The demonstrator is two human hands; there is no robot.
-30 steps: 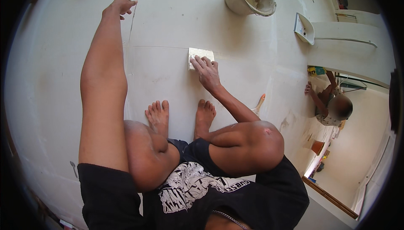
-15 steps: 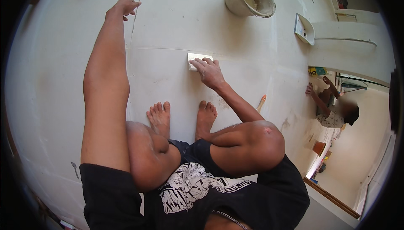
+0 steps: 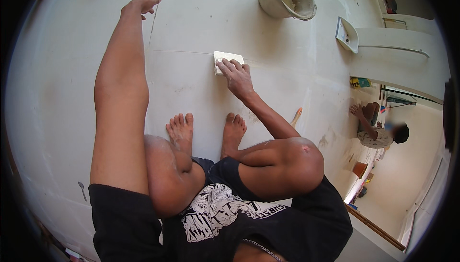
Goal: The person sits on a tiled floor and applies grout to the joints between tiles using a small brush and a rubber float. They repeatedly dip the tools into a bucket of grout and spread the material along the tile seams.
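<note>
back up to the seam (image 3: 184,51) slid the white block (image 3: 228,55), right hand (image 3: 239,81) gripping it, seemingly mid-stroke; left hand (image 3: 142,4) hung loose, empty

Black printed shirt (image 3: 230,221), dark shorts (image 3: 225,172), chain (image 3: 261,248)

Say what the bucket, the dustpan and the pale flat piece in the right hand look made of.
Bucket: probably plastic, dull grey; smooth, tapered wall, pale smears inside.
Dustpan: likely plastic, smooth off-white with a rounded edge.
Pale flat piece in the right hand: straight-edged and stiff-looking, perhaps plastic or metal; whitish smears leave it open.
</note>
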